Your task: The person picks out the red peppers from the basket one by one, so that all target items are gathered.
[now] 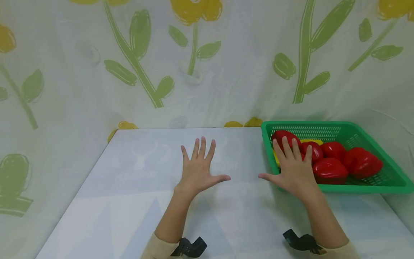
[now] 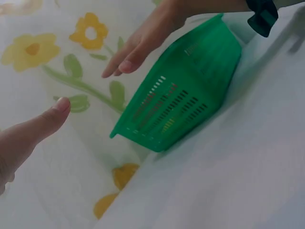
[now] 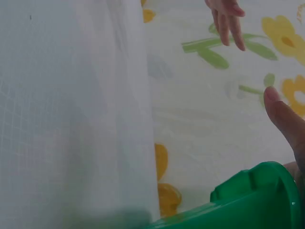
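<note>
Both hands are held out with fingers spread and nothing in them. The left hand hovers over the white table, left of the basket. Over the left end of a green plastic basket is the right hand, its fingers hiding part of what lies inside. Several glossy red bell peppers, one of them a red pepper at the right, lie in the basket. Some yellow pieces show among them, their kind mostly hidden. In the left wrist view, the basket stands beneath the right hand.
The white table has faint pale blue patterns. Behind and beside it hangs a whitish cloth with yellow flowers and green leaves. A black strap is on the left wrist and another black strap on the right.
</note>
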`<state>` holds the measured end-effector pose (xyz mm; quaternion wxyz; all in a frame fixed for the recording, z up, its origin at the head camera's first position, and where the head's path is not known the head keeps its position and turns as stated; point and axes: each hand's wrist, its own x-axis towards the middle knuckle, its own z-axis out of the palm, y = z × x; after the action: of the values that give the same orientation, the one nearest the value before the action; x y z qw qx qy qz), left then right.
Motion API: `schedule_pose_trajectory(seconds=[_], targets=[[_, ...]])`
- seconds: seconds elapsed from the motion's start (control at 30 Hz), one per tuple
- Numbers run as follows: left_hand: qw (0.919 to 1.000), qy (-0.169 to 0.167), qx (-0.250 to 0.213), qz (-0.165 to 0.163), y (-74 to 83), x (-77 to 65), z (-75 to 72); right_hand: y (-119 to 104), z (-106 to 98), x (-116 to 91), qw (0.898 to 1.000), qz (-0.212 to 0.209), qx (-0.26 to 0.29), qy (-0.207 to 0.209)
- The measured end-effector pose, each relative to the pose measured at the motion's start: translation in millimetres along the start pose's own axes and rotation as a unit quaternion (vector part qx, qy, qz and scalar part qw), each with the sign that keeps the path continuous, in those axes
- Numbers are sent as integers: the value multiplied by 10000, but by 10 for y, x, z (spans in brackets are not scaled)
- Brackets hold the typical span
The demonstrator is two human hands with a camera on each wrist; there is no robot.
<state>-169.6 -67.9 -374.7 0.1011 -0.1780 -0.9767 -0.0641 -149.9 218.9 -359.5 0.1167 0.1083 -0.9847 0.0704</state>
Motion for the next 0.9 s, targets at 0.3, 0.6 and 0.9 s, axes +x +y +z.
schedule_pose_trajectory(seconds=[0.3,0.6,0.9], targets=[[9991,5,141,392,166,79,49,144,-19,-65,9999,122,-69,-60],[9974,170,252,661,307,139,33,259,-131,-155,9998,138,-126,72],[9953,57,286,925,446,169,27,415,-148,-281,9993,203,-229,191]])
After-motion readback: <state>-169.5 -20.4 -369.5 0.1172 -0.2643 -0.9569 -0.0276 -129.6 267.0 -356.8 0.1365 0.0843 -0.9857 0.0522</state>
